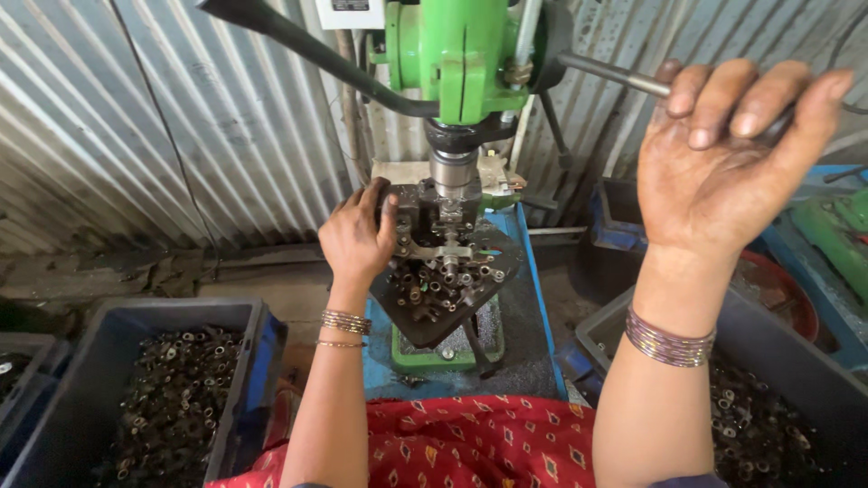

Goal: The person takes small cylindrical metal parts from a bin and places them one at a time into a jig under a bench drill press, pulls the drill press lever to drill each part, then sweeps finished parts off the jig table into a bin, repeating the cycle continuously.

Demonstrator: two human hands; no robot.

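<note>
Right hand [723, 172] raised gripping lever [615, 77], left hand [357, 239] steadying fixture [425, 212]

One label is in view: a small white rectangular plate [349, 11] at the very top of the frame, fixed to the upper left of the green drill press [457, 54] in front of you. It carries a dark printed block, and its top is cut off by the frame edge. You have no packages, signs or screens around you.
</note>
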